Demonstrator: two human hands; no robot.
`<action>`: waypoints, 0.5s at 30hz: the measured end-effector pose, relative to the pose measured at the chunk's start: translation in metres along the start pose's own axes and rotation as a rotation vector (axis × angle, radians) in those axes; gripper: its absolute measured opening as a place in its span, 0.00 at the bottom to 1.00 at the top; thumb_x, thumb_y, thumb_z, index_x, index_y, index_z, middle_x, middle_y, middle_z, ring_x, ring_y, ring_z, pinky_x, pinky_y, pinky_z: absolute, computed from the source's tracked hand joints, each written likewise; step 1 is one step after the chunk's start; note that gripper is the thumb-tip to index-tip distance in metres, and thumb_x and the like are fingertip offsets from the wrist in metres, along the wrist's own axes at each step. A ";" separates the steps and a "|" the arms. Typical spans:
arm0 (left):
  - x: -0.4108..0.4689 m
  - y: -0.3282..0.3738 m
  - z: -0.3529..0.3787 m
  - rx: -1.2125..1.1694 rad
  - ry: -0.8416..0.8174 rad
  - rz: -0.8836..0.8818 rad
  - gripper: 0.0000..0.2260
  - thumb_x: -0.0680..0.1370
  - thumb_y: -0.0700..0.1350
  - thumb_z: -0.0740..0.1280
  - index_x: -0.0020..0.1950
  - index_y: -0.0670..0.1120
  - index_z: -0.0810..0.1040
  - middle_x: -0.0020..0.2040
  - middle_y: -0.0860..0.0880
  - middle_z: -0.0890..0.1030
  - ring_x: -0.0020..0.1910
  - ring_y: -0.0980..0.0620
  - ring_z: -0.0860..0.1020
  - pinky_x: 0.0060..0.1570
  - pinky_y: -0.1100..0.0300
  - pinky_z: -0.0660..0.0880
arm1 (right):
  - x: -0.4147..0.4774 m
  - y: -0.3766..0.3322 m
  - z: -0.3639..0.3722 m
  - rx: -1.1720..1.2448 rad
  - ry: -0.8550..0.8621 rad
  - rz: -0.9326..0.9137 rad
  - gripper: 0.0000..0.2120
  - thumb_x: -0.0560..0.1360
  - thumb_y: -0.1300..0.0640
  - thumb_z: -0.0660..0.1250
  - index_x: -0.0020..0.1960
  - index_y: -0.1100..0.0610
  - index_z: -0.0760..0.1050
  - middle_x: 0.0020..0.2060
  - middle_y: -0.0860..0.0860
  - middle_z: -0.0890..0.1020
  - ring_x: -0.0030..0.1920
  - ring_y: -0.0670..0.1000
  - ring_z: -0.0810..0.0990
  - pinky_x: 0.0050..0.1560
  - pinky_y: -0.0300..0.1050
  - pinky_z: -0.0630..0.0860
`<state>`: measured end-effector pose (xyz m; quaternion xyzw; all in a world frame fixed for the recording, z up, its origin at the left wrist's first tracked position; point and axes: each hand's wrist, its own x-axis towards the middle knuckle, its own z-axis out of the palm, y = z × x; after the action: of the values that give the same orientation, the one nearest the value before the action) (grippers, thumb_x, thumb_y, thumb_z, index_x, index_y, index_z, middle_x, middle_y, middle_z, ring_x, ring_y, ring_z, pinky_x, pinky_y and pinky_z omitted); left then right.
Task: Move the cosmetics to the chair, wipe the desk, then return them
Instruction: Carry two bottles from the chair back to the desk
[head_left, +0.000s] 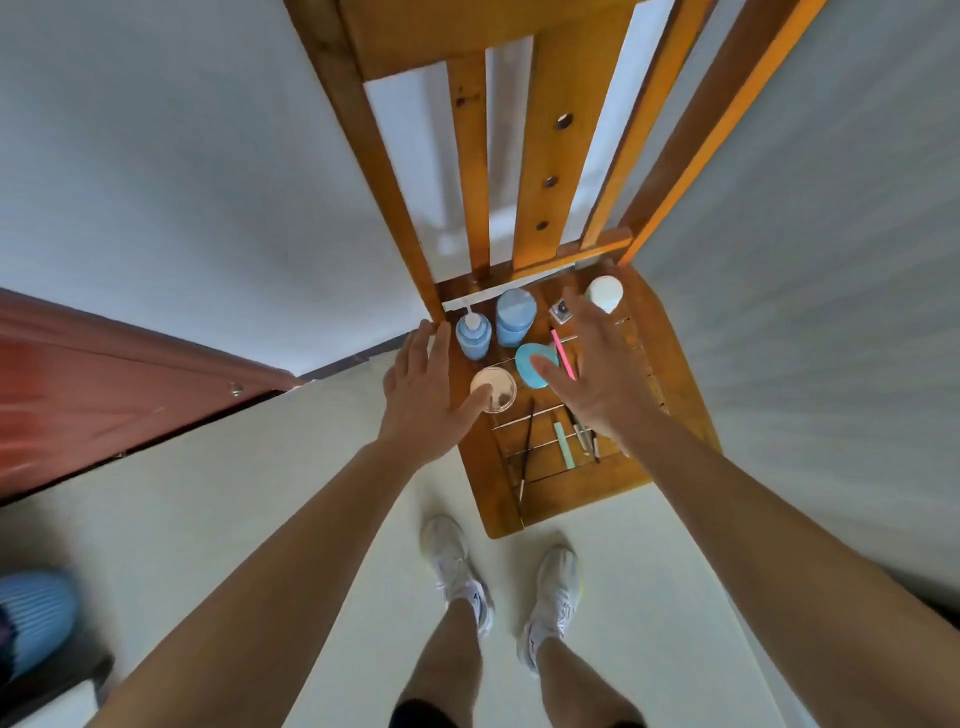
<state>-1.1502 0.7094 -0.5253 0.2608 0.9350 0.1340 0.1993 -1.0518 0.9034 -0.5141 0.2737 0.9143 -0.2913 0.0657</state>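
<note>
Currently the cosmetics are gathered on the wooden chair seat (571, 496), beneath and between the hands. The left hand (423, 384) is held spread with fingers straight and nothing grasped, its thumb lying over a round clear-lidded case (501, 396). The right hand (597, 374) is likewise spread and empty, its thumb over a blue compact (527, 358). A pump bottle (472, 338) and a blue bottle (515, 317) are seen between the two sets of fingertips, a white jar (604, 293) just beyond the right fingertips, and pencils (565, 444) beside the right wrist.
</note>
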 end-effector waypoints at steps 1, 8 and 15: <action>0.006 -0.004 0.009 0.000 0.000 0.005 0.41 0.74 0.73 0.50 0.81 0.51 0.52 0.81 0.47 0.55 0.80 0.42 0.55 0.74 0.40 0.56 | 0.006 0.002 0.008 0.002 -0.001 -0.005 0.37 0.78 0.34 0.61 0.81 0.46 0.50 0.80 0.49 0.58 0.79 0.54 0.59 0.75 0.58 0.64; 0.071 -0.018 0.050 -0.284 -0.014 -0.037 0.34 0.73 0.72 0.61 0.72 0.54 0.65 0.67 0.53 0.77 0.66 0.49 0.75 0.61 0.44 0.78 | 0.056 0.003 0.044 0.092 -0.044 -0.027 0.40 0.75 0.41 0.71 0.80 0.50 0.55 0.76 0.49 0.67 0.75 0.52 0.66 0.72 0.59 0.69; 0.090 -0.018 0.062 -0.311 0.007 -0.037 0.25 0.75 0.58 0.71 0.67 0.48 0.73 0.63 0.51 0.81 0.63 0.51 0.77 0.60 0.54 0.76 | 0.077 -0.001 0.060 0.105 -0.031 0.045 0.34 0.74 0.47 0.75 0.75 0.50 0.63 0.68 0.49 0.76 0.67 0.52 0.75 0.59 0.41 0.71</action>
<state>-1.2007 0.7524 -0.6137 0.2090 0.9084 0.2742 0.2366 -1.1194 0.9042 -0.5842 0.2927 0.8902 -0.3417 0.0719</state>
